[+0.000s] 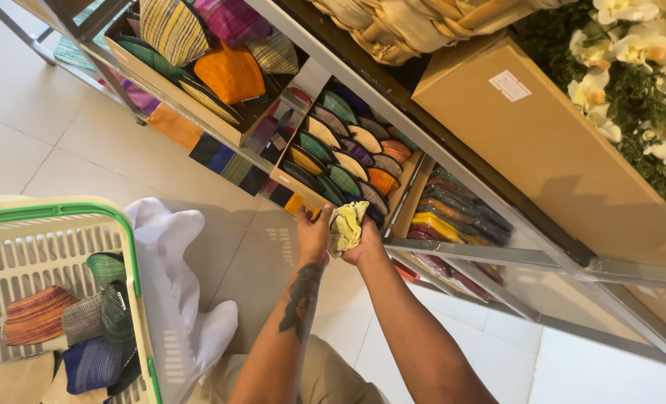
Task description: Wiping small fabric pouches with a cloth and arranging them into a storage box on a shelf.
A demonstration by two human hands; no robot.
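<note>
Both hands meet just in front of the wooden tray (406,196) of small woven pouches on the low shelf. The left hand (314,233) and the right hand (364,241) are closed together around a pale yellow woven pouch (346,225), which sits bunched between the fingers, touching both palms and held just off the tray's near edge. Whether the fingers are pressing it flat or opening it up cannot be told, since the cloth hides them.

Inside the tray, the pouches (348,153) stand in tidy slanted rows in green, orange, purple and cream. Left of the tray, a second box (170,88) carries larger striped pouches. Right of the tray, flat packets in yellow, red and dark tones lie stacked on the same shelf. Above the tray, a long brown cardboard box (550,142) rests on the upper shelf, with white flowers (623,52) in greenery beyond it.

Well to the left of the tray, a white basket with a green rim (78,213) already contains several pouches: an orange striped one (35,314), a grey one, a green one and a blue one. A white cloth (174,284) hangs over its near side.

Judging from this, several pieces already lie in the basket, the yellow one is only in hand, and the tray remains nearly full.
</note>
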